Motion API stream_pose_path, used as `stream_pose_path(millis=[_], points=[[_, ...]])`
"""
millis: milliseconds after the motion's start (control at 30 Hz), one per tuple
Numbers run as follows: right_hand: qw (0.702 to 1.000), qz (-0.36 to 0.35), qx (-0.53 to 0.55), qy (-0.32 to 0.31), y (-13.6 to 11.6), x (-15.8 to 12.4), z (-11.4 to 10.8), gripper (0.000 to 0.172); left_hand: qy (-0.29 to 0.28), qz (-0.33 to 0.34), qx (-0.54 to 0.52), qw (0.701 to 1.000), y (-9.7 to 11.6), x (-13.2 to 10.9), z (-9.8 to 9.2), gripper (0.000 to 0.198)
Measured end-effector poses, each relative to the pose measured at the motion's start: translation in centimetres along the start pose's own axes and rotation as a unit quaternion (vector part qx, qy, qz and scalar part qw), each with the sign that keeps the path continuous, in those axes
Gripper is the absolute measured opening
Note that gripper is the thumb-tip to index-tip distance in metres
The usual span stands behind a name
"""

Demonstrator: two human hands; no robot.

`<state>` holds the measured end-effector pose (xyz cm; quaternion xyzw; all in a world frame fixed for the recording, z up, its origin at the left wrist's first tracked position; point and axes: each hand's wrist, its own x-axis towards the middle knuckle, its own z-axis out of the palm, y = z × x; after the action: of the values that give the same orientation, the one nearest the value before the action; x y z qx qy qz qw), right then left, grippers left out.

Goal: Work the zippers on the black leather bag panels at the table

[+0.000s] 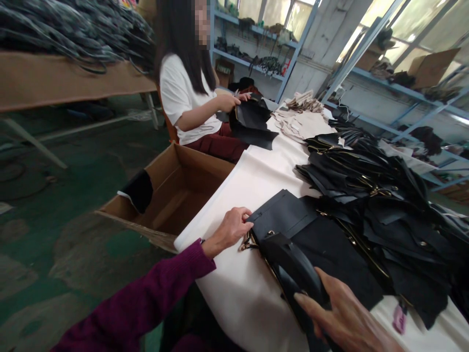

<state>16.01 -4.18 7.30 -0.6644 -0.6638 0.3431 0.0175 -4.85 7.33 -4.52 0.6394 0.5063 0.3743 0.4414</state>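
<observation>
A black leather bag piece (293, 230) with gold metal fittings lies on the white-covered table (249, 181) in front of me. My left hand (230, 230), in a purple sleeve, pinches its near left edge beside the gold hardware (248, 243). My right hand (344, 318) lies at the bottom right with fingers wrapped over the black strap or flap (296, 269) of the same piece.
A large heap of black leather pieces (384, 195) covers the table's right side, with beige pieces (300, 122) farther back. An open cardboard box (172, 190) stands on the floor left of the table. A seated person in a white shirt (183, 93) handles black material. Blue shelves line the back.
</observation>
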Motion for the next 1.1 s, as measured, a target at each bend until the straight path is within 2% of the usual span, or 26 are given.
stream_pose_path(millis=[133, 200, 333, 433, 533, 733, 867, 1000, 1100], points=[[0.999, 0.004, 0.035, -0.042, -0.8, 0.7, 0.2, 0.020, -0.022, -0.076, -0.166, 0.983, -0.1, -0.2, 0.0, 0.019], [0.998, -0.006, 0.052, -0.045, -0.8, 0.5, -0.2, 0.022, -0.029, -0.089, -0.208, 0.974, 0.3, -0.5, 0.0, 0.014], [0.998, -0.020, 0.058, -0.004, 0.2, -1.0, -1.2, 0.029, 0.007, -0.042, -0.229, 0.972, 1.4, -1.1, 0.6, 0.011], [0.998, -0.023, 0.054, 0.018, 0.8, -2.1, -1.7, 0.032, 0.034, 0.012, -0.294, 0.955, 2.2, -1.3, 1.8, 0.010], [0.997, -0.022, 0.070, 0.028, 0.9, -2.7, -1.8, 0.031, 0.021, 0.033, -0.351, 0.935, 2.9, -1.8, 2.9, 0.009], [0.989, -0.033, 0.144, 0.019, -0.2, -2.6, -1.5, 0.026, -0.008, 0.054, -0.387, 0.920, 3.6, -3.1, 3.8, 0.011], [0.983, -0.040, 0.172, 0.041, -0.2, -2.2, -2.2, 0.029, -0.026, 0.039, -0.431, 0.901, 3.8, -3.9, 4.2, 0.011], [0.980, -0.018, 0.175, 0.088, 0.4, -2.4, -3.3, 0.032, -0.033, 0.006, -0.509, 0.860, 3.7, -4.3, 4.8, 0.009], [0.980, -0.018, 0.177, 0.084, 0.4, -3.3, -3.4, 0.031, -0.032, -0.008, -0.535, 0.844, 3.5, -4.3, 5.2, 0.008]])
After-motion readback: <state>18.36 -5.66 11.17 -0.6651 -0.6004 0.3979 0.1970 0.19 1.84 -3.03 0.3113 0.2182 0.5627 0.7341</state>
